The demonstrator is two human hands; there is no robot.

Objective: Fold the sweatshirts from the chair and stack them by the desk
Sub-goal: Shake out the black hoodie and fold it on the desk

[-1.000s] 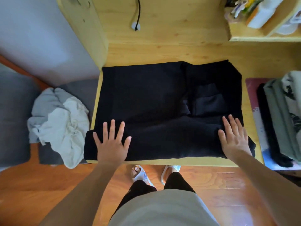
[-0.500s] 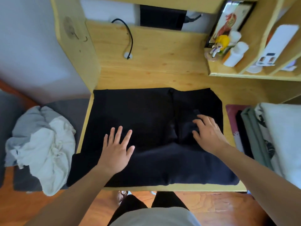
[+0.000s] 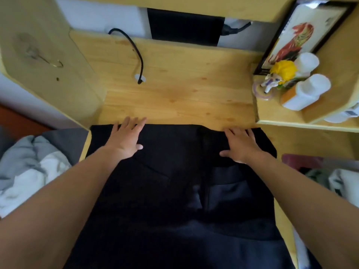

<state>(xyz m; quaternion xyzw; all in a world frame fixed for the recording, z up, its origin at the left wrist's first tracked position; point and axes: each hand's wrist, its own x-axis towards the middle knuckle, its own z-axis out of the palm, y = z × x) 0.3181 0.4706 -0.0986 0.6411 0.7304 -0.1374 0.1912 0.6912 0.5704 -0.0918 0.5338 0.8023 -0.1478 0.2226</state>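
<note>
Far left, on the grey chair (image 3: 64, 138): a heap of pale sweatshirts (image 3: 29, 171), crumpled, unfolded, well apart from both hands.

Next, the left hand (image 3: 127, 137) — flat, palm down, fingers straight and slightly spread, tips reaching just past the far edge of the black sweatshirt (image 3: 174, 191) onto bare wooden desk (image 3: 180, 94). Thumb out to the right, resting on the cloth. No pinch visible; simply pressing.

Centre: black sweatshirt spread across the desk from the near edge to about midway back, far edge running left to right between the two hands. Folded panels overlapping toward the right side, seams faint in the dark cloth. Long axis hard to call from here, though apparently lying toward and away from the body.

Right of centre: right hand (image 3: 240, 145), also palm down, fingers straight and close together, tips at the far edge, thumb pointing left. Whether the tips curl under the hem — cannot tell.

Both hands equally near that far edge, the bulk of the garment lying back toward the body. Likely next: taking the far edge and bringing it over toward the near side.

Far right: folded stack (image 3: 338, 179) just beside the desk, partly cut off; shelf (image 3: 303, 121) above with figurine (image 3: 279, 76) and white bottles (image 3: 305, 92).
</note>
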